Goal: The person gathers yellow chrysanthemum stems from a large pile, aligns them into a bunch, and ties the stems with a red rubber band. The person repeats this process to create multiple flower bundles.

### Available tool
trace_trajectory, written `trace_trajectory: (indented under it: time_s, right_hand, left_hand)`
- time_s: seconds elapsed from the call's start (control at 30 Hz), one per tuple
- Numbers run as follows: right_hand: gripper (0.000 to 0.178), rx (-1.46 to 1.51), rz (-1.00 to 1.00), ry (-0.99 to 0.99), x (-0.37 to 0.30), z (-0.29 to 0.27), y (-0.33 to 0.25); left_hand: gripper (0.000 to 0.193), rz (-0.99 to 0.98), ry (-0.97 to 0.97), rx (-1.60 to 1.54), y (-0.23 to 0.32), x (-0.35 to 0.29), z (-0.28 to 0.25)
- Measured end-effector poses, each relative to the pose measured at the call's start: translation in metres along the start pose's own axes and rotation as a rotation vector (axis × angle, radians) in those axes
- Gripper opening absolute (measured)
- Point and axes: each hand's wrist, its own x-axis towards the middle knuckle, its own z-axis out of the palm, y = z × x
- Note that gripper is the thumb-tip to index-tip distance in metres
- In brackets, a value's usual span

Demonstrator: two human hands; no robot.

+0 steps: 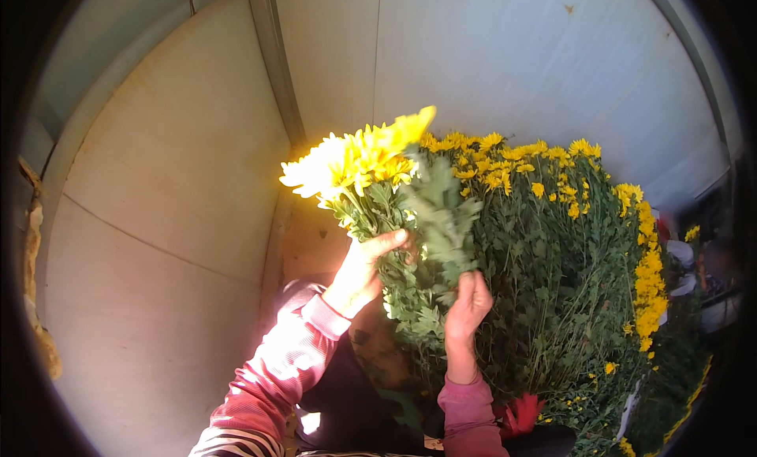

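Observation:
My left hand point(362, 269) is wrapped around the leafy stems of a bunch of yellow flowers point(359, 161), holding it up in bright sunlight. My right hand point(468, 303) grips the green foliage of the same bunch a little lower and to the right. Both sleeves are pink and striped. Behind the held bunch stands a large mass of yellow flowers point(568, 252) with dark green leaves, stacked against the wall.
Pale panel walls point(165, 220) with a metal corner strip point(276, 70) surround the space on the left and back. A red object point(520, 414) lies low by my right sleeve. At the far right edge more flowers and a person's figure point(702, 272) show dimly.

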Motion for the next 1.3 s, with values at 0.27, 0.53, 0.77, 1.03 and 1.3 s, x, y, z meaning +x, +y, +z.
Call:
trace_trajectory:
  time_s: [0.27,0.53,0.77,1.03,1.3]
  right_hand:
    - [0.024,0.048,0.081,-0.211,-0.018,0.000,0.009]
    - [0.022,0.118,0.368,-0.353,-0.035,-0.002,0.008]
    - [0.038,-0.255,-0.182,-0.386,-0.004,-0.006,-0.017]
    - [0.035,-0.269,-0.102,-0.654,-0.004,-0.007,0.037]
    - [0.049,-1.040,-0.190,-0.324,0.061,-0.064,0.220]
  left_hand:
    - [0.039,-0.079,0.049,-0.051,0.005,-0.010,0.002]
    - [0.031,-0.160,-0.166,0.149,0.006,-0.009,0.006]
    - [0.043,0.007,0.000,0.347,0.008,-0.013,0.012]
    - [0.031,0.139,0.265,0.078,0.023,-0.021,-0.015]
    - [0.019,0.096,0.460,0.028,0.036,-0.014,-0.048]
